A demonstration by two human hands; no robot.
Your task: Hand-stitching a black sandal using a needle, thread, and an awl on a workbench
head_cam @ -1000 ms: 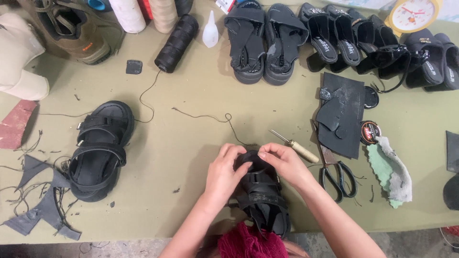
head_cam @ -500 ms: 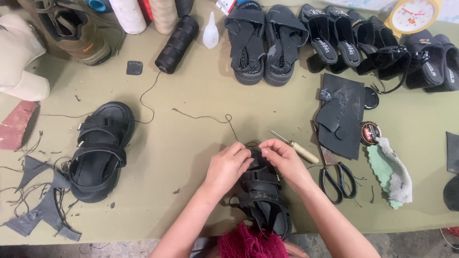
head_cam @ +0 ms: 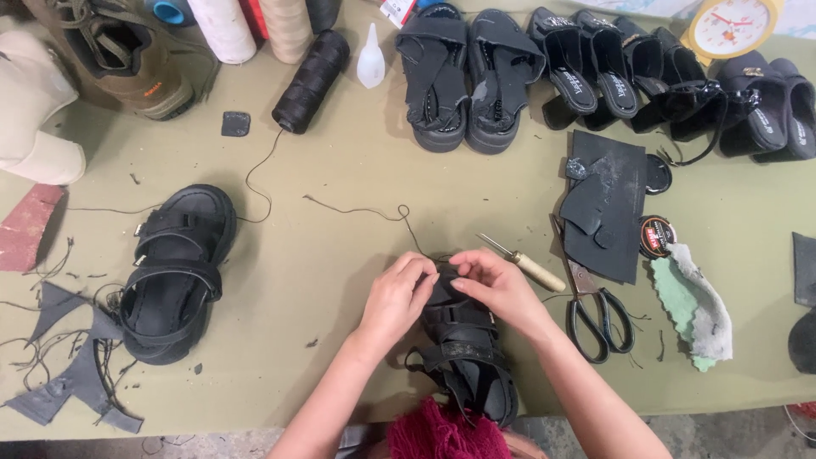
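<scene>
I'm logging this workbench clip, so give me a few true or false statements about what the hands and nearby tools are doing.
1. Both the left hand and the right hand grip the black sandal at the table's near edge. True.
2. The scissors are in the right hand. False: they lie on the green table, right of that hand.
3. A matching black sandal lies to the left, untouched. True.
4. The wooden-handled awl is stuck in the spool of black thread. False: it lies flat beside the right hand.
</scene>
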